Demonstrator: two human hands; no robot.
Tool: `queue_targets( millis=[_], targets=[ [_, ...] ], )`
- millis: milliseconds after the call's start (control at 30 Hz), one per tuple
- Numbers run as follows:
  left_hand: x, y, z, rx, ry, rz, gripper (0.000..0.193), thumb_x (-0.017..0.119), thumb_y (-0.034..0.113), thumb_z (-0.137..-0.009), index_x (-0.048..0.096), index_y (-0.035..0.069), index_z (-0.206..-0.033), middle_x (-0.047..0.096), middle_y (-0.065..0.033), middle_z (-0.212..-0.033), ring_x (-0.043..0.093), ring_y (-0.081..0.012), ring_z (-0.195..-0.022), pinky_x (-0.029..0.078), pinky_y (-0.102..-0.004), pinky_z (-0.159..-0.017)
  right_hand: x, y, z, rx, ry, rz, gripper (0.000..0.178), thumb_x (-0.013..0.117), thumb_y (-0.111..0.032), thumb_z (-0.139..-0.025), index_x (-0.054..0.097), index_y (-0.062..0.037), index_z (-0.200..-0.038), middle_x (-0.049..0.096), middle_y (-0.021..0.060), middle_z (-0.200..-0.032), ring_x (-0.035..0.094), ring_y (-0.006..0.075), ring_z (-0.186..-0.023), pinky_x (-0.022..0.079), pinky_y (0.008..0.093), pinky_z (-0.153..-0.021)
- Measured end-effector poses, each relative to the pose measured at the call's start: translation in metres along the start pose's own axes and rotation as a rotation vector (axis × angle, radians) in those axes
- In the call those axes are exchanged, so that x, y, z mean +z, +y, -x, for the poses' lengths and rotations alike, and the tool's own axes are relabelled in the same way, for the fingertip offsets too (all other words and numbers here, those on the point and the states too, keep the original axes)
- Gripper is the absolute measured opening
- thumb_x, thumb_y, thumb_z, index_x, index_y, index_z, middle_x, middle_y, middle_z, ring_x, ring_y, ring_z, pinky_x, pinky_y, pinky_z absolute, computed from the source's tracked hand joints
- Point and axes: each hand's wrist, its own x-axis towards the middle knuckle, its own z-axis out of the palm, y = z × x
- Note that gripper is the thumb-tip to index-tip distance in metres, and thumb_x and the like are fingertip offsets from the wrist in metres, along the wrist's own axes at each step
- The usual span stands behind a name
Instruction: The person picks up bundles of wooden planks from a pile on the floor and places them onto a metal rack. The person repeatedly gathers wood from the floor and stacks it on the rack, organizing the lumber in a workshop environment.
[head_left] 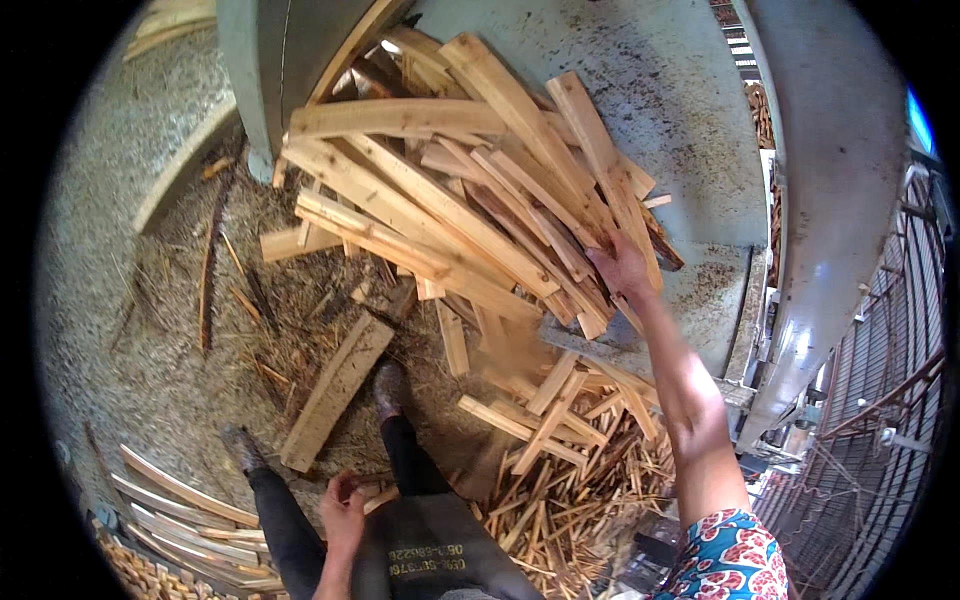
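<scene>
A heaped pile of pale wooden planks (430, 215) lies in front of me, partly on a grey-blue metal surface (640, 90). At the pile's right side, my right hand (622, 268) is closed round the lower part of a long wooden plank (598, 140). Its fingertips are partly hidden among the boards. My left hand (343, 508) hangs low by my dark apron (430, 550), its fingers loosely curled and apart, with nothing visible in them.
A thick board (338, 390) lies on the debris-strewn floor near my feet. Thin offcuts (580, 490) are heaped at lower right, and long strips (190, 520) are stacked at lower left. Grey metal posts (258, 80) stand at upper left and right (825, 200).
</scene>
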Motion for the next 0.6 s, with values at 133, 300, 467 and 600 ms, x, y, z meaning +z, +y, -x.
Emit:
queue_targets(
  millis=[133, 300, 467, 600],
  targets=[
    [0.026, 0.041, -0.004, -0.097, -0.044, 0.046, 0.040, 0.061, 0.004, -0.072, 0.051, -0.002, -0.110, 0.058, -0.0115, -0.093, 0.056, -0.0164, -0.086, 0.045, -0.0286, -0.076, -0.011, -0.032, 0.014, -0.071, -0.009, -0.135, 0.050, 0.067, -0.032, -0.073, 0.051, 0.0006, -0.107, 0.060, 0.0158, -0.101, 0.060, 0.0278, -0.085, 0.047, 0.0345, -0.073],
    [0.109, 0.113, -0.021, 0.140, -0.322, 0.427, 0.094, 0.076, 0.020, -0.061, 0.019, 0.007, -0.135, 0.042, -0.0140, -0.124, 0.040, -0.0262, -0.116, 0.035, -0.0385, -0.094, -0.004, -0.173, 0.091, 0.109, -0.426, -0.607, 0.050, 0.067, -0.034, -0.073, 0.051, 0.0018, -0.105, 0.057, 0.0135, -0.090, 0.057, 0.0222, -0.080, 0.047, 0.0329, -0.071],
    [0.143, 0.148, -0.014, -0.190, -0.379, 0.794, 0.077, 0.065, 0.006, -0.066, 0.026, 0.008, -0.132, 0.048, -0.0086, -0.108, 0.049, -0.0203, -0.100, 0.043, -0.0336, -0.087, 0.032, -0.173, 0.104, -0.329, -0.241, -0.488, 0.055, 0.062, -0.039, -0.075, 0.050, 0.0007, -0.112, 0.053, 0.0179, -0.107, 0.050, 0.0289, -0.102, 0.039, 0.0380, -0.088],
    [0.122, 0.111, -0.027, -0.318, -0.115, 0.811, 0.047, 0.057, 0.003, -0.069, 0.040, 0.003, -0.113, 0.053, -0.0067, -0.080, 0.052, -0.0155, -0.066, 0.048, -0.0304, -0.061, 0.031, -0.046, 0.039, -0.184, 0.281, 0.249, 0.060, 0.062, -0.035, -0.074, 0.044, 0.0005, -0.118, 0.049, 0.0223, -0.114, 0.048, 0.0370, -0.106, 0.038, 0.0413, -0.091]
  ],
)
